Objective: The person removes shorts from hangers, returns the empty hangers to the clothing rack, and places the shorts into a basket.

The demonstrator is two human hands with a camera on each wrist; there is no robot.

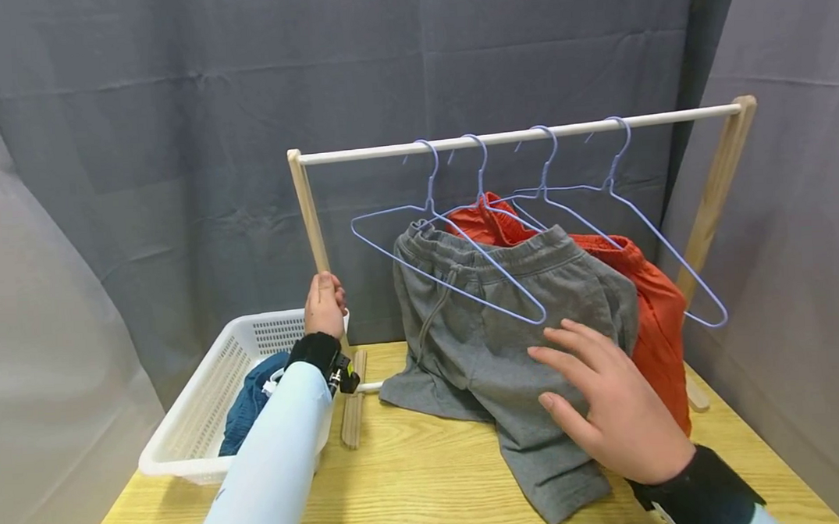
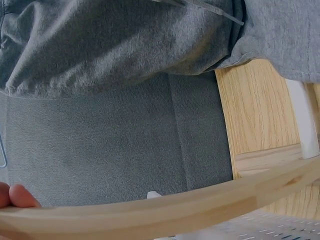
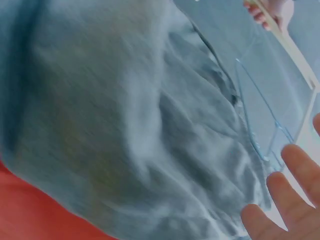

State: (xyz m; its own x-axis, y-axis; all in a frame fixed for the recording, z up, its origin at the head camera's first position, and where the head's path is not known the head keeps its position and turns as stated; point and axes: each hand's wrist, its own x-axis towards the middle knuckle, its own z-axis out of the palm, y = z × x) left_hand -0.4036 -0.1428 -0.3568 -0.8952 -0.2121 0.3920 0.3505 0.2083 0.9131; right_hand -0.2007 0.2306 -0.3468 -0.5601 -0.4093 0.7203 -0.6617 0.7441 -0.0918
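We face a white-railed, pale wooden clothes rack (image 1: 505, 136) on a wood-grain counter (image 1: 422, 473).
We see a white plastic basket (image 1: 182, 465) holding dark-blue cloth (image 1: 253, 394); the left hand (image 1: 325, 304) curled round the rack's left post (image 1: 311, 220); grey fabric shorts (image 1: 494, 352) behind a lavender wire hanger (image 1: 430, 191); the right hand (image 1: 612, 410), fingers spread, before the shorts; an orange fabric garment (image 1: 660, 330) behind them.

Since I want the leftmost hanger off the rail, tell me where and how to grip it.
Probably best: pinch the neck, just under the hook, from the front with the empty right hand. The hook curves over the rail, and the neck shows clear of the grey shorts, whereas the lower bar crosses in front of them.
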